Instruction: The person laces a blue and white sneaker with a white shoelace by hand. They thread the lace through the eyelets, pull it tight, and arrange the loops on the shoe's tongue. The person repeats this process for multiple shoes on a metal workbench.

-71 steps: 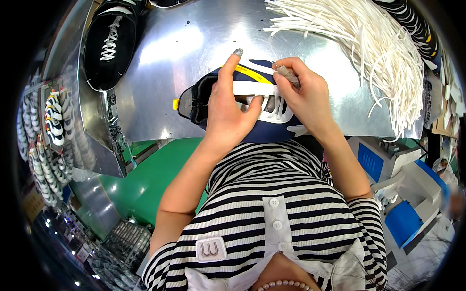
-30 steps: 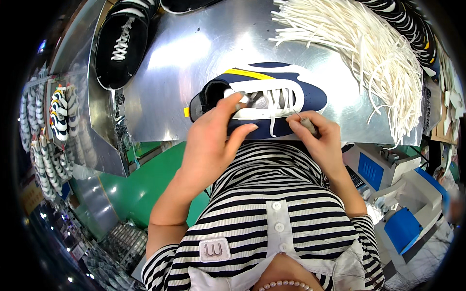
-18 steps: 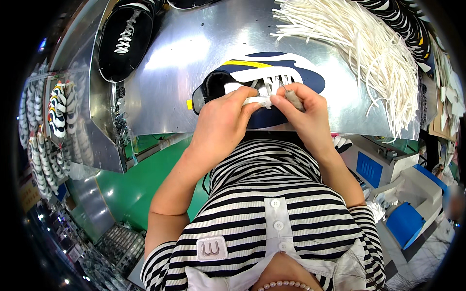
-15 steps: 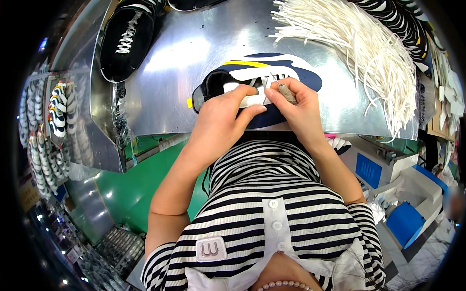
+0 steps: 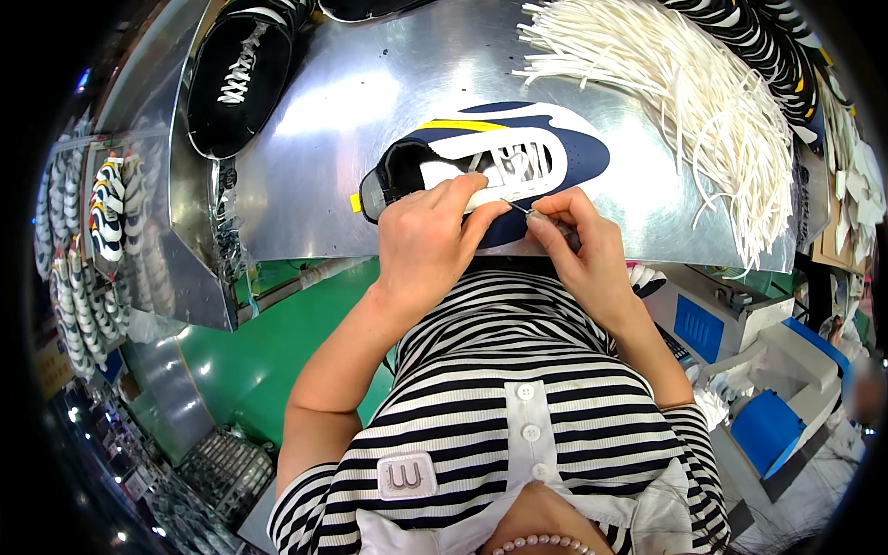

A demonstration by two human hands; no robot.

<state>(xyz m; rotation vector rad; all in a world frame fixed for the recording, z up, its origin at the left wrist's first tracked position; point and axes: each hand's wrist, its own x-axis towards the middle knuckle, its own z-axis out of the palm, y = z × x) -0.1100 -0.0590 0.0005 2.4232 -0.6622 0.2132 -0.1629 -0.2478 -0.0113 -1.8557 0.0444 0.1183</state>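
A navy, white and yellow shoe upper (image 5: 585, 157) lies on its side on the metal table in front of me, its dark heel opening to the left. White lace (image 5: 525, 163) crosses its throat. My left hand (image 5: 421, 242) pinches the near edge of the throat between thumb and fingers, covering part of it. Closed round a thin metal hook tool (image 5: 521, 209), my right hand (image 5: 592, 264) sits just right of the left fingertips. The tool's thin shaft points at the near eyelet edge; its handle is mostly hidden in my fingers.
A big bundle of white laces (image 5: 666, 74) spreads over the table's right side. Black laced uppers (image 5: 213, 106) lie at the far left, and more striped uppers (image 5: 782, 69) stack at the far right. The metal table (image 5: 324, 208) ends just before my body.
My right hand has moved down and toward me with the hook tool, from above the throat to its near edge. My left fingers have shifted slightly along the upper.
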